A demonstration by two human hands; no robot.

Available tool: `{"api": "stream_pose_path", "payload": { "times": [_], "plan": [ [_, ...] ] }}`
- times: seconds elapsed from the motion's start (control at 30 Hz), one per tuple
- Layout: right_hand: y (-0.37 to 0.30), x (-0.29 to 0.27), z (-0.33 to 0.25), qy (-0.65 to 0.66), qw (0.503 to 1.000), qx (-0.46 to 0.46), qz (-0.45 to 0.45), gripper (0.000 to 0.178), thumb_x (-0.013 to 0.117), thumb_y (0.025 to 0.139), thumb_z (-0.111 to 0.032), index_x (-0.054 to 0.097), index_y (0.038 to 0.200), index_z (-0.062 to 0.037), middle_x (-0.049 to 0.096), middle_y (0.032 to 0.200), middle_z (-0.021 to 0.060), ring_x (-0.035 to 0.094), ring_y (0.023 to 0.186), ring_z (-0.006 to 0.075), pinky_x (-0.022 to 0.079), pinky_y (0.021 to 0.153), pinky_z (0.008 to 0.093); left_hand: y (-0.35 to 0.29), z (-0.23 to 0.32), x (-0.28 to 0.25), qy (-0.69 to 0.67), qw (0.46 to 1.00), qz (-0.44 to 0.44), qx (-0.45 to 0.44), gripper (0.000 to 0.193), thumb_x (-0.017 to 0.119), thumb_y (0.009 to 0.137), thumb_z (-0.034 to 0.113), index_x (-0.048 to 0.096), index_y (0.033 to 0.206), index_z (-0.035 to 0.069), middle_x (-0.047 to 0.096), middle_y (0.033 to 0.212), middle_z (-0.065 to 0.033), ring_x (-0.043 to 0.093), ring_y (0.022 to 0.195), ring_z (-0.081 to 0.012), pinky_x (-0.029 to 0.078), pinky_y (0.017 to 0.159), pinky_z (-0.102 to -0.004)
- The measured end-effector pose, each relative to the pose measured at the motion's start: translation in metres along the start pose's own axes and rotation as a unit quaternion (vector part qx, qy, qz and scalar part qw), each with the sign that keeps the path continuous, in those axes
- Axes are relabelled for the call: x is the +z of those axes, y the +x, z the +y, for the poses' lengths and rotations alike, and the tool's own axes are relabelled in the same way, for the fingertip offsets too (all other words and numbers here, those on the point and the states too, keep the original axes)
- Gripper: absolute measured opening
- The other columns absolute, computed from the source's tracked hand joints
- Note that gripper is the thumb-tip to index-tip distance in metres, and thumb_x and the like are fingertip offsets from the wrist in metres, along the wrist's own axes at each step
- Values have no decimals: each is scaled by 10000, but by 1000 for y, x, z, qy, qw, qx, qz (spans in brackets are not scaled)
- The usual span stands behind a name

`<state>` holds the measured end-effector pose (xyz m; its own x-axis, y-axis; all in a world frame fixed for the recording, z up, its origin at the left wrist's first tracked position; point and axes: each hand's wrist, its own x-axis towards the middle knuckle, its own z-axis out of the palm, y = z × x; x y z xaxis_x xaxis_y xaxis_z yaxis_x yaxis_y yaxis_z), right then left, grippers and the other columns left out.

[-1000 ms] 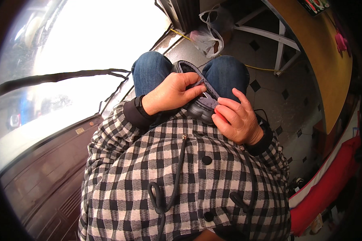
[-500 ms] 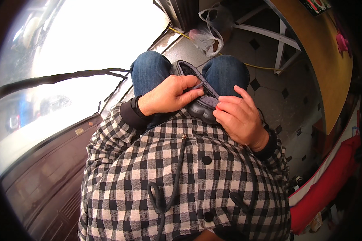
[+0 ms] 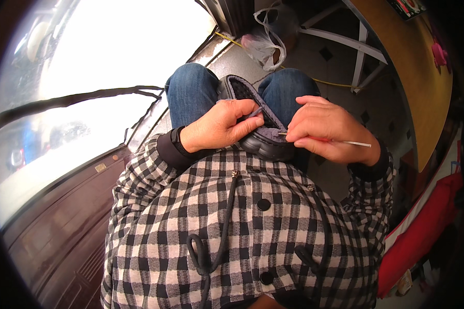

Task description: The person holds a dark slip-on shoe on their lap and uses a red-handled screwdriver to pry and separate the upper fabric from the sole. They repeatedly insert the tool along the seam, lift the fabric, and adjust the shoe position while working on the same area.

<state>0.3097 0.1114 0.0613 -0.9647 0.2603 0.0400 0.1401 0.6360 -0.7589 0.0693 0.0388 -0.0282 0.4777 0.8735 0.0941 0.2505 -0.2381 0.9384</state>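
A dark slipper or shoe [image 3: 267, 148] with a thick black sole rests between my knees, its opening facing up and edged in soft grey knit or yarn. My left hand [image 3: 219, 126] is closed at its left side, thumb and forefinger pinching a grey strand of yarn [image 3: 255, 112] over the opening. On the other side my right hand [image 3: 327, 129] grips a slim crochet hook [image 3: 355, 144], with a red section and a pale rear end. The metal tip meets the grey edge at the end nearest me; whether it has caught a loop is too small to tell.
A wooden-topped table [image 3: 420, 103] with white legs curves along the right. A translucent plastic bag [image 3: 265, 49] sits on the tiled floor ahead, near a yellow cord [image 3: 335, 85]. Bright glass and a brown panel [image 3: 62, 206] border my left; red cloth [image 3: 417, 242] lies at lower right.
My right hand has turned and shifted right, and the crochet hook now shows in its grip. My left hand keeps its pinch, barely moved.
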Motion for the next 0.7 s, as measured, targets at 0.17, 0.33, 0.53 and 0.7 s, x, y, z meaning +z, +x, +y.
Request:
{"api": "stream_pose_path", "payload": {
  "times": [0.17,0.33,0.53,0.7],
  "plan": [
    [8,-12,10,78,996,13,-44,107,650,789,-45,647,894,-66,650,877,29,627,872,201,364,1002,469,0,1,-1,-8,1000,-1,2,157,565,926,135,570,892,-18,564,752,-83,535,667,-150,433,608,-268],
    [11,-15,15,127,991,34,-31,81,624,814,-79,640,871,-23,634,813,83,615,777,214,466,733,296,1,3,4,-50,998,33,2,232,604,897,164,511,784,-16,499,649,-155,511,574,-283,407,528,-341],
    [18,-17,21,165,984,46,-43,95,612,835,-93,645,863,-8,651,834,77,624,793,169,479,710,278,-3,0,-1,-40,999,-5,-13,155,557,936,129,578,923,-24,591,793,-53,530,714,-89,439,628,-232],
    [24,-11,22,240,961,134,-35,123,615,859,-124,644,852,-5,651,799,43,610,756,113,483,690,248,-3,-2,4,-96,994,43,-12,199,589,910,158,547,826,-18,528,673,-133,516,590,-229,413,550,-313]
  ]
}}
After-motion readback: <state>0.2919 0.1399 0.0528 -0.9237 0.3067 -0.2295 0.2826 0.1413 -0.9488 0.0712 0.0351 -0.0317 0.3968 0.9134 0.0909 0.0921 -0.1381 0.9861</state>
